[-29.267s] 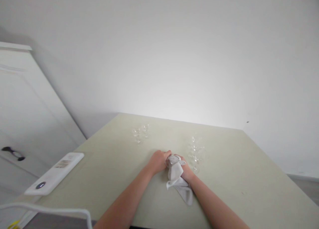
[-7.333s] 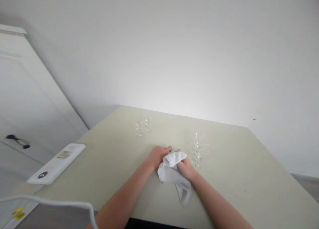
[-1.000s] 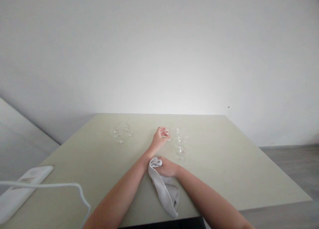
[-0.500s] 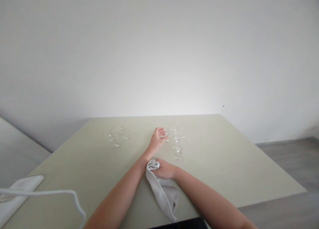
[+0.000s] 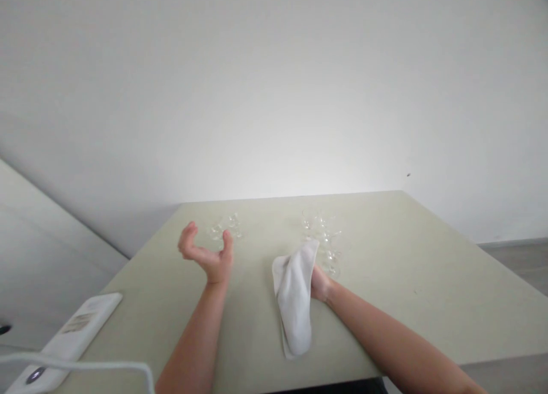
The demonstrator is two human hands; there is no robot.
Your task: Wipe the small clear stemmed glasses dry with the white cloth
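My left hand (image 5: 209,258) is raised over the left part of the table, thumb and fingers spread apart, nothing visible between them. Just beyond it stands a small group of clear glasses (image 5: 233,225), partly hidden by the hand. My right hand (image 5: 319,282) grips a white cloth (image 5: 295,302), which drapes over the fingers and hangs down toward me. Several more clear glasses (image 5: 324,238), apparently stemmed, are clustered right behind the cloth and the right hand. Their outlines are faint.
The pale table (image 5: 385,257) meets a plain wall (image 5: 274,97). A white box-like object (image 5: 81,331) lies at the left edge, with a white cable (image 5: 107,364) crossing in front of it. Something dark (image 5: 334,387) shows at the bottom edge.
My left hand has left the right-hand glasses and moved left, toward the other group. The right hand, still holding the cloth, has lifted and turned. The view has shifted left.
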